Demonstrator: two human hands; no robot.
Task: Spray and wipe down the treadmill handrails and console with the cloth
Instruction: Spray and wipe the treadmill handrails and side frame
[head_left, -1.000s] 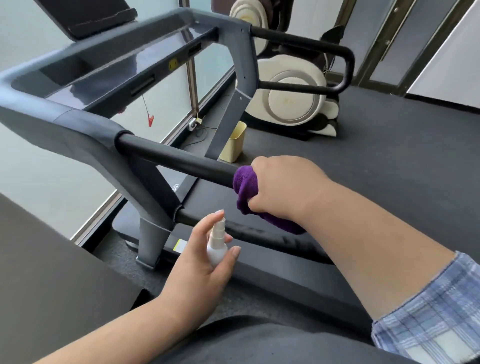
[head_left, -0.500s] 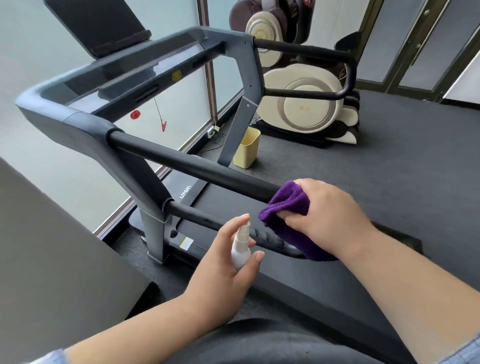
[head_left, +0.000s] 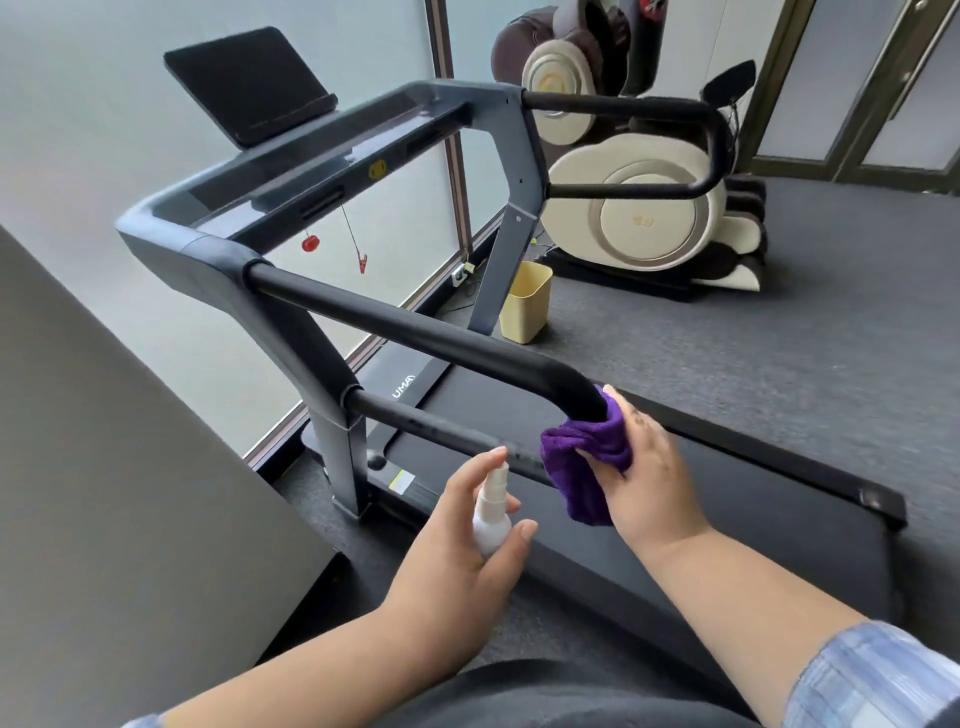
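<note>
One yellow bin (head_left: 524, 301) beyond handrail (head_left: 415, 327); massage chair (head_left: 639, 208) behind

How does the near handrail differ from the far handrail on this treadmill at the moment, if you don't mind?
The near handrail has the purple cloth wrapped over its end bend, held there by the right hand; the far handrail is bare and untouched. The near handrail is partly covered at its bend; the far handrail shows its whole loop. Both are black padded bars joined to the grey frame.

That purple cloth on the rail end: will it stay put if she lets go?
Probably not. The purple cloth looks soft and floppy, bunched by the right hand around the handrail bend with a loose end hanging. It seems light, so it would likely slide off.
</note>
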